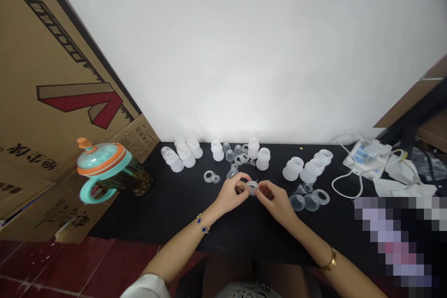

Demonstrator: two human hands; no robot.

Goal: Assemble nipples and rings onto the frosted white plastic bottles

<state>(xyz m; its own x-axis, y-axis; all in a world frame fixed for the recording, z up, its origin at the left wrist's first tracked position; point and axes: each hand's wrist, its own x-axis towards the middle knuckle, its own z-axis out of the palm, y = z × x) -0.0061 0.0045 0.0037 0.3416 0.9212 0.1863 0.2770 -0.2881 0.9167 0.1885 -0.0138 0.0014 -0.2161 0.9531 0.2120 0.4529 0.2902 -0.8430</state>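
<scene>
In front of me both hands pinch a translucent baby-bottle collar ring [252, 188] between thumbs and fingertips, a little above the black table. My left hand [233, 193] grips its left side; my right hand [274, 198] has the right side. A small thin tip seems to stick up from the ring, probably a teat, but it is too small to be sure. Just beyond my left hand lies a clear dome cap [232, 173]. Left of that hand are a loose collar ring [208, 176] and a teat [216, 179]. Clear caps [311, 202] and another ring [321, 197] lie right of my right hand.
Capped bottles [172, 160] stand at the back left. Open white bottles [263, 159] stand behind my hands, more [292, 169] to the right. A teal-and-orange jug [118, 172] stands beside a large carton [63, 79]. A white device with cables [366, 158] lies far right.
</scene>
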